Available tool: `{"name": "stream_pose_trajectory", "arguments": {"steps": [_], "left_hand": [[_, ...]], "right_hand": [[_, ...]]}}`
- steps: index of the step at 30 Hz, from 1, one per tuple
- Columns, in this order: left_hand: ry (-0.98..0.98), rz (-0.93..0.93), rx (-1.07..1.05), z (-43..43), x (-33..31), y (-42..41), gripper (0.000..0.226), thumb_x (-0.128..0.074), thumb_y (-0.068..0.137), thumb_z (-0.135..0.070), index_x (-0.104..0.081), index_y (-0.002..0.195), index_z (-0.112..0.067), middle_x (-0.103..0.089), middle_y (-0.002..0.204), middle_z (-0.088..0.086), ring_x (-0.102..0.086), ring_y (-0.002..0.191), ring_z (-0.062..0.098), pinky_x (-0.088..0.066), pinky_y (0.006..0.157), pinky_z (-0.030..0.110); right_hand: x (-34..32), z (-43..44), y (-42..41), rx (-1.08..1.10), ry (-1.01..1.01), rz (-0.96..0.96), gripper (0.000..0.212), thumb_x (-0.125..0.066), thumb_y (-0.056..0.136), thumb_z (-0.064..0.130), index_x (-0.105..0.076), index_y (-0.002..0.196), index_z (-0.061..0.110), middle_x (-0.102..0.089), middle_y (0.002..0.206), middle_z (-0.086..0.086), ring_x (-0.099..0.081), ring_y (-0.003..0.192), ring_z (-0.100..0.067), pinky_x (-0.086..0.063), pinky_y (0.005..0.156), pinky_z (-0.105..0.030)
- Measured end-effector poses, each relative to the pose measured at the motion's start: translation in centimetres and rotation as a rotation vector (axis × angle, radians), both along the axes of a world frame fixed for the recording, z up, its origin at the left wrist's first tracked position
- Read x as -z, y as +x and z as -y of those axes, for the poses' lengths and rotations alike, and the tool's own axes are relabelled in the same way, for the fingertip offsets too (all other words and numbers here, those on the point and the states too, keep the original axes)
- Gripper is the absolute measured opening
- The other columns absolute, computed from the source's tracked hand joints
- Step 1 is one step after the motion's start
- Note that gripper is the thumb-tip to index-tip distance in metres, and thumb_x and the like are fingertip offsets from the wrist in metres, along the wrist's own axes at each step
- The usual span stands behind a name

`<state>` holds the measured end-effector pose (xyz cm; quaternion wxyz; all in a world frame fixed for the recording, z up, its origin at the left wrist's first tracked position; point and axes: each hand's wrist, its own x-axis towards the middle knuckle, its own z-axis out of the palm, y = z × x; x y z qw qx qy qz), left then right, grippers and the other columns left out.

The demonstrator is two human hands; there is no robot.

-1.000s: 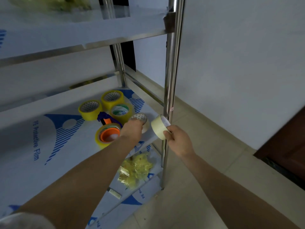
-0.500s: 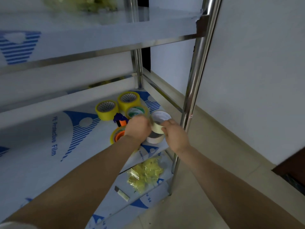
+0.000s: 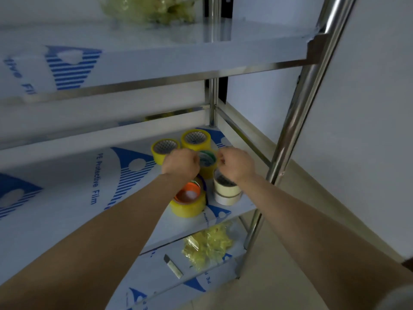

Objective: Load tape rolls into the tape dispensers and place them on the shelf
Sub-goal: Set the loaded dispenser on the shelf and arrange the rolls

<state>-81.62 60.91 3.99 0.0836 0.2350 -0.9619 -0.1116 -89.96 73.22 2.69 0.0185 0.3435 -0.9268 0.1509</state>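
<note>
Tape rolls [image 3: 196,138] are sitting clustered at the right end of the middle shelf [image 3: 67,198]. One yellow roll appears to be riding on an orange-hubbed dispenser [image 3: 188,194], so loading is judged partly done. Left hand [image 3: 181,164] and right hand [image 3: 237,164] are flanking the green-labelled roll [image 3: 207,161], fingers curled; whether either grip is grasping it cannot be told. Cream stack [image 3: 226,192] is standing near the front edge. Steel post [image 3: 297,121] is crowding the right wrist; open shelf is lying leftward.
</note>
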Motion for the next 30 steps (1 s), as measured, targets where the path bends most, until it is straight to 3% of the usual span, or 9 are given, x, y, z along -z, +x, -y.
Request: {"name": "stream_pose_trajectory", "arguments": {"steps": [3, 6, 8, 11, 15, 19, 24, 26, 30], "left_hand": [[0.011, 0.011, -0.052, 1.0, -0.8, 0.6, 0.025, -0.046, 0.089, -0.016, -0.07, 0.096, -0.015, -0.067, 0.102, 0.011, -0.062, 0.094, 0.033, -0.05, 0.072, 0.036], [0.046, -0.005, -0.107, 2.2, -1.4, 1.3, 0.024, -0.047, 0.088, -0.014, -0.069, 0.099, -0.016, -0.067, 0.107, 0.009, -0.06, 0.098, 0.031, -0.05, 0.077, 0.036], [0.059, -0.024, -0.127, 2.8, -1.6, 1.8, 0.025, -0.048, 0.088, -0.014, -0.069, 0.102, -0.016, -0.065, 0.112, 0.008, -0.058, 0.104, 0.031, -0.047, 0.084, 0.035], [0.077, -0.05, -0.151, 3.5, -1.4, 2.6, 0.018, -0.047, 0.088, -0.012, -0.065, 0.088, -0.015, -0.066, 0.112, 0.01, -0.059, 0.103, 0.031, -0.048, 0.088, 0.035], [0.119, -0.061, -0.203, 4.0, -1.1, 3.5, 0.028, -0.045, 0.088, -0.011, -0.07, 0.101, -0.014, -0.066, 0.114, 0.008, -0.058, 0.107, 0.032, -0.049, 0.091, 0.04], [0.119, -0.065, -0.228, 4.1, -0.9, 4.2, 0.031, -0.044, 0.088, -0.01, -0.07, 0.102, -0.016, -0.066, 0.114, 0.008, -0.058, 0.107, 0.032, -0.049, 0.091, 0.041], [0.174, -0.07, -0.252, 3.5, -1.1, 4.7, 0.033, -0.043, 0.088, -0.008, -0.069, 0.106, -0.017, -0.065, 0.118, 0.009, -0.058, 0.109, 0.032, -0.048, 0.093, 0.041], [0.205, -0.085, -0.258, 3.3, -1.3, 4.8, 0.034, -0.043, 0.089, -0.007, -0.069, 0.108, -0.017, -0.064, 0.119, 0.009, -0.058, 0.11, 0.031, -0.049, 0.092, 0.04], [0.248, -0.112, -0.319, 3.7, -1.7, 5.5, 0.032, -0.043, 0.09, -0.011, -0.067, 0.11, -0.017, -0.063, 0.119, 0.007, -0.058, 0.108, 0.031, -0.049, 0.081, 0.034]], "right_hand": [[-0.3, 3.0, -1.5, -0.046, 0.171, 0.07, 0.027, -0.049, 0.091, 0.014, -0.061, 0.115, 0.015, -0.064, 0.112, -0.008, -0.059, 0.106, -0.028, -0.049, 0.088, -0.037], [-0.2, 6.1, -2.3, -0.099, 0.327, 0.13, 0.007, -0.054, 0.089, 0.012, -0.059, 0.094, 0.011, -0.057, 0.087, -0.006, -0.059, 0.096, -0.027, -0.048, 0.077, -0.035], [0.6, 8.0, -2.6, -0.141, 0.412, 0.143, 0.01, -0.055, 0.088, 0.009, -0.056, 0.097, 0.011, -0.048, 0.078, -0.005, -0.055, 0.089, -0.026, -0.045, 0.077, -0.036], [2.7, 9.9, -3.4, -0.148, 0.481, 0.164, 0.032, -0.058, 0.085, 0.008, -0.056, 0.116, 0.012, -0.057, 0.097, -0.009, -0.056, 0.097, -0.03, -0.049, 0.089, -0.041], [4.0, 11.2, -3.9, -0.144, 0.545, 0.183, 0.007, -0.06, 0.084, 0.009, -0.054, 0.088, 0.01, -0.053, 0.103, -0.014, -0.054, 0.097, -0.031, -0.047, 0.095, -0.044], [3.7, 10.9, -4.0, -0.164, 0.49, 0.117, 0.006, -0.056, 0.087, 0.008, -0.056, 0.091, 0.013, -0.057, 0.105, -0.013, -0.056, 0.096, -0.03, -0.05, 0.087, -0.041], [-0.2, 10.4, -3.6, -0.131, 0.415, 0.111, 0.048, -0.057, 0.085, 0.011, -0.048, 0.132, 0.013, -0.051, 0.132, -0.014, -0.051, 0.118, -0.035, -0.044, 0.1, -0.048], [-2.2, 9.7, -3.1, -0.147, 0.353, 0.047, 0.044, -0.053, 0.089, 0.016, -0.047, 0.132, 0.011, -0.05, 0.133, -0.015, -0.049, 0.12, -0.036, -0.044, 0.094, -0.04], [-4.5, 8.7, -0.4, -0.326, 0.238, -0.12, 0.026, -0.049, 0.092, 0.024, -0.059, 0.115, 0.016, -0.062, 0.111, -0.009, -0.059, 0.105, -0.032, -0.041, 0.071, -0.033]]}}
